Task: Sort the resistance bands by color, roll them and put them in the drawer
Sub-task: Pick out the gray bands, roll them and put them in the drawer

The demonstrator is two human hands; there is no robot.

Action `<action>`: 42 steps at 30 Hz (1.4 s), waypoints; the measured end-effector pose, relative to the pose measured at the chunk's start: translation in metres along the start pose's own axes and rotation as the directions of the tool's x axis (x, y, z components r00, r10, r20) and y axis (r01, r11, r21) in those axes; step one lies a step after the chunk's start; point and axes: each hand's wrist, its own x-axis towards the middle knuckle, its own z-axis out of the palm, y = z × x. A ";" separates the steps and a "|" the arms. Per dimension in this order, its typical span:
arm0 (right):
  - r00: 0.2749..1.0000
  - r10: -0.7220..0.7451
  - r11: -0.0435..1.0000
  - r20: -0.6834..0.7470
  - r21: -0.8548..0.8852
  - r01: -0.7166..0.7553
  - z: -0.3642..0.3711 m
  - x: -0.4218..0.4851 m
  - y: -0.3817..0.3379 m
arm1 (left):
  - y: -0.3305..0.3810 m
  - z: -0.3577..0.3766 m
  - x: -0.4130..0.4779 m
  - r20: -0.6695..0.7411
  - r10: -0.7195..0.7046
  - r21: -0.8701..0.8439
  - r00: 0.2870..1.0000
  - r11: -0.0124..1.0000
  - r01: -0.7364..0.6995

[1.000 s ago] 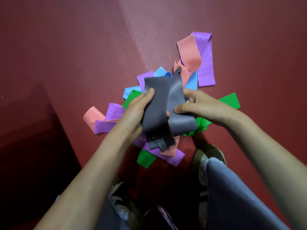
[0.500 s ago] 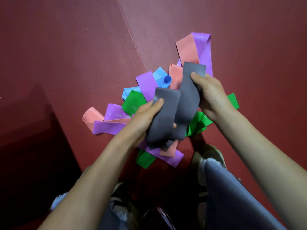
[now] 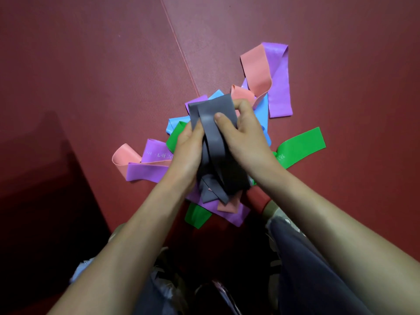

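over the pile, grey bands gathered in both hands

above the heap on the dark red floor mat (image 3: 91, 87) i have both hands closed on a bunch of grey bands (image 3: 212, 137). my left hand (image 3: 187, 153) wraps the bunch from the left side, fingers curled round it; my right hand (image 3: 241, 137) clamps the upper end, thumb pressed flat across the front. loose grey tails hang down below the hands, over the pile.

under and around them the rest lies unsorted: purple bands (image 3: 278, 80), pink bands (image 3: 255, 71), blue bands (image 3: 261, 114) and green bands (image 3: 302, 144), overlapping one another. no drawer shows in this view.

i judge the step in hand to be the colour sort, with grey pulled out first, and the task barely begun: nothing is rolled yet. the next move calls for squaring the grey strips so their edges line up, then rolling from one end while the other hand keeps tension. the hanging tails could snag a pink or purple strip and drag it along, so i would lift the bunch clear first.
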 end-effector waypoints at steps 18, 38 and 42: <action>0.990 0.123 0.992 -0.066 0.006 -0.123 0.007 0.000 -0.006 | -0.006 -0.002 -0.001 0.035 0.075 -0.011 0.997 0.997 -0.075; 0.981 -0.007 0.980 -0.193 0.194 0.045 0.018 0.008 -0.011 | 0.016 0.005 0.014 -0.095 0.130 -0.206 0.987 0.967 -0.148; 0.962 -0.074 0.981 -0.262 0.152 0.117 0.016 0.007 -0.007 | 0.021 -0.002 0.016 -0.112 0.132 -0.291 0.985 0.943 -0.160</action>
